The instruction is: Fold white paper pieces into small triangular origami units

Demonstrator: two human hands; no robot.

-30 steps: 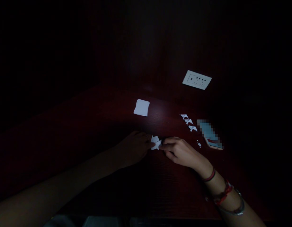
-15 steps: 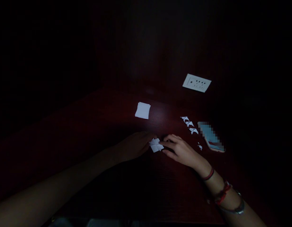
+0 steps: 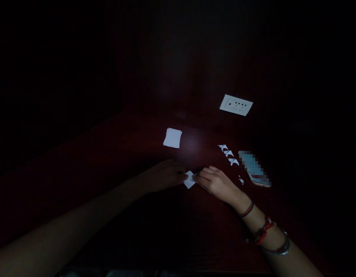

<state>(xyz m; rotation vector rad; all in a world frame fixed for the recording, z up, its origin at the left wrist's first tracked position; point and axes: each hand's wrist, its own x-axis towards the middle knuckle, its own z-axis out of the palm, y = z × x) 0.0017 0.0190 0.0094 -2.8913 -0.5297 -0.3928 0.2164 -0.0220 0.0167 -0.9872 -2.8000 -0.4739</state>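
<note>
A small white folded paper piece (image 3: 189, 179) lies on the dark red table (image 3: 123, 154) between my two hands. My left hand (image 3: 163, 176) presses its fingertips on the paper's left edge, fingers drawn together. My right hand (image 3: 217, 183) pinches the paper's right edge with thumb and forefinger. Red cords and a bangle ring my right wrist. The scene is very dark.
A small stack of white square sheets (image 3: 172, 137) lies farther back. Three small folded paper pieces (image 3: 228, 154) sit in a row to the right, next to a phone (image 3: 254, 169). A tiny paper scrap (image 3: 240, 179) lies nearby. A white socket plate (image 3: 236, 105) is on the wall.
The paper between my fingers now looks smaller and more compact than a second ago. My hands have stayed in about the same spot, and the view has tilted slightly.
</note>
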